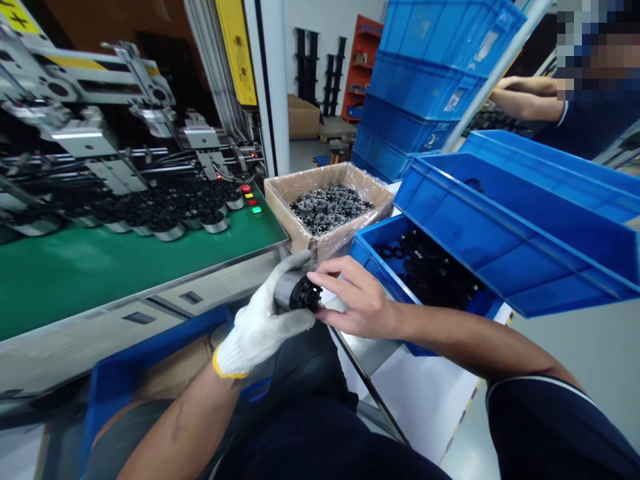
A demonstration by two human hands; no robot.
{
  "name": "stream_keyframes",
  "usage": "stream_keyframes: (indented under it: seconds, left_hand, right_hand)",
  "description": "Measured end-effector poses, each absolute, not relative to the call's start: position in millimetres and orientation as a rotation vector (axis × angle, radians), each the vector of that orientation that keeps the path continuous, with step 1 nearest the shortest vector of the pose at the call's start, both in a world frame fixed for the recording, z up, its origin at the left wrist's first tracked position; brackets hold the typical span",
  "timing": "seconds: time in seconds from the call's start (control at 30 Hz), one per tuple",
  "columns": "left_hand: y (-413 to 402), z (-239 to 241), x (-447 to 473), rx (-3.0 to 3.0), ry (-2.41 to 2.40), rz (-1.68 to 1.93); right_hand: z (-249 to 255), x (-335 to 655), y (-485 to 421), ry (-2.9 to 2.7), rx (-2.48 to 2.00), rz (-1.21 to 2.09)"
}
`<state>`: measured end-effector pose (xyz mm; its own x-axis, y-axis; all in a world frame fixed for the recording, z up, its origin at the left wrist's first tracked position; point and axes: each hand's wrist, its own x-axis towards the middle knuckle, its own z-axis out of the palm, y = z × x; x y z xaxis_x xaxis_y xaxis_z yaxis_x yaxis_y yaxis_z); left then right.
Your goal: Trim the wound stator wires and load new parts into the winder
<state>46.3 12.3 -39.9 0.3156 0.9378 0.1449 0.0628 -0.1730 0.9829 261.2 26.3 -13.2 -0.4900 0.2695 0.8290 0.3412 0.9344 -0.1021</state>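
Observation:
My left hand [260, 320], in a white knitted glove with a yellow cuff, is wrapped round the grey metal body of a motor stator [288, 289]. A black plastic toothed end piece [306, 294] sits on the stator's right end, facing my right hand. My bare right hand [357, 300] pinches this black end between thumb and fingers. Both hands are in front of my lap, just below a cardboard box [280, 207] lined with clear plastic. Inside the box stand several bare metal stator cores [327, 205].
Left is a green bench [60, 267] with rows of black-topped stators [167, 230] below machine fixtures [95, 143]. Right, a blue bin [370, 257] holds black plastic parts [433, 267], under a tilted blue bin [525, 247]. Blue crates [415, 80] are stacked behind; a co-worker's arm [530, 100] shows.

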Motion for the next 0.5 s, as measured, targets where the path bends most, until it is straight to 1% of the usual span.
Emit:
stream_keyframes:
  seconds: [0.2, 0.33, 0.5]
  left_hand:
    - [11.8, -40.4, 43.6, 1.554, 0.937, 1.075]
    - [10.9, -40.5, 44.0, 1.556, 0.934, 1.100]
    - [7.5, -44.7, 51.6, 1.291, 0.952, 1.176]
  right_hand:
    - [-16.5, 259.6, 30.6, -2.085, -0.415, -0.102]
    - [-20.5, 260.2, 33.4, -2.109, -0.399, -0.182]
    - [-20.1, 264.1, 38.4, -2.217, -0.479, -0.260]
